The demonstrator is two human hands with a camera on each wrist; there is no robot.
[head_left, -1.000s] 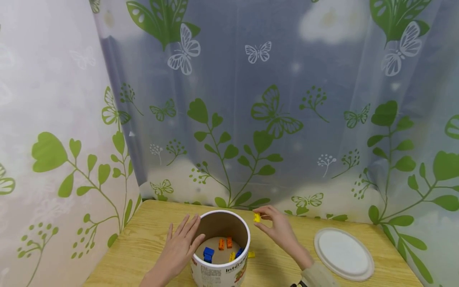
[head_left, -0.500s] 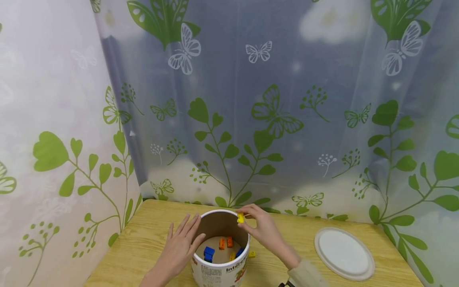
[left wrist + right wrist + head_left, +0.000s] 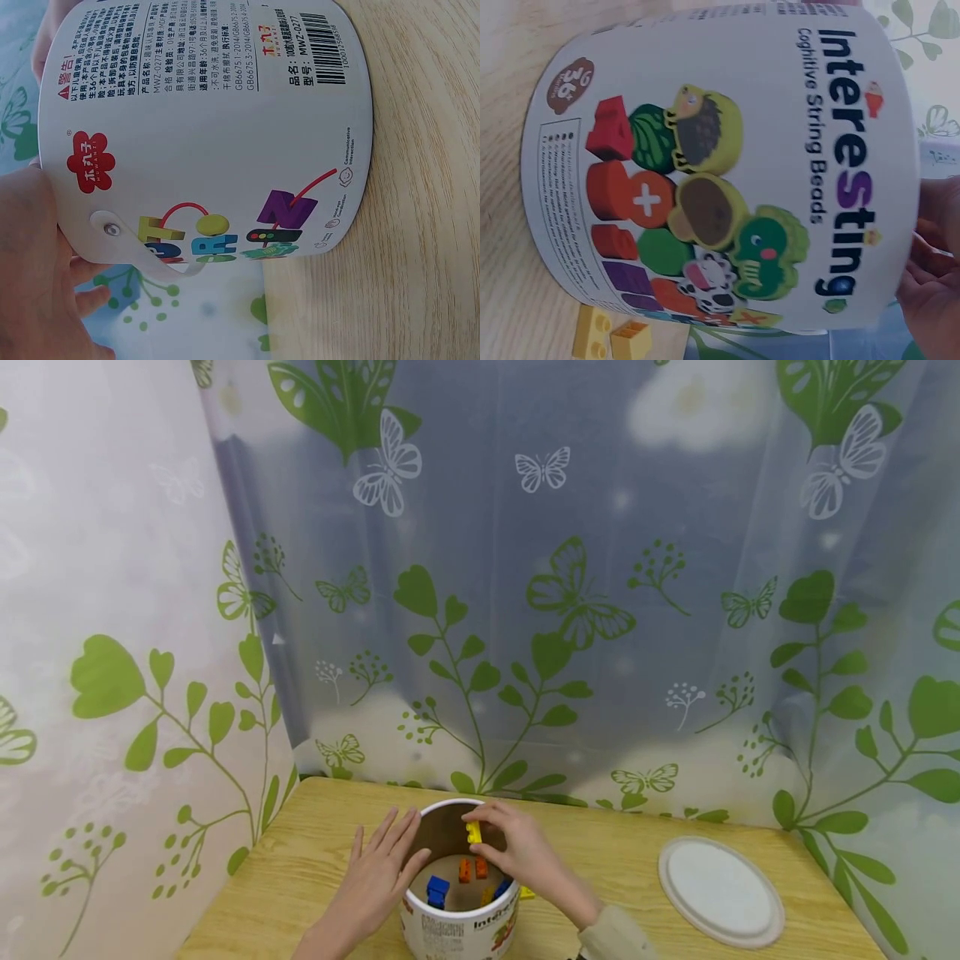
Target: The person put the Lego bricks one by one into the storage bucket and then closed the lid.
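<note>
At the lower middle of the head view, a white printed round bucket (image 3: 450,935) stands upright on the pale wood-grain worktop (image 3: 622,843), and a small bright-yellow studded plastic brick (image 3: 473,832) shows within the outline of its mouth, just above the middle of that ring. The right hand (image 3: 517,850) pinches this brick between thumb and fingers, reaching across the rim from the right; how deep it sits below the rim I cannot tell. The left hand (image 3: 375,870) lies with fingers spread against the rim at the left, seemingly steadying the bucket.

On the bucket's floor are a blue plastic brick (image 3: 437,891) at the left, two small orange plastic pieces (image 3: 465,870) towards the middle, and, at the lower right, a yellow piece (image 3: 487,896) beside a dark-blue piece (image 3: 502,888). At the bottom left of the right wrist view, a studded yellow brick (image 3: 592,332) and a smaller yellow block (image 3: 632,341) lie outside, near the bucket's base. A round white lid (image 3: 723,891) rests flat at the lower right of the head view.

The step in hand looks like putting bricks away, with this one near release. The next move would call for lowering it clear of the wall and parting thumb and fingers, then reaching for the yellow pieces outside.
</note>
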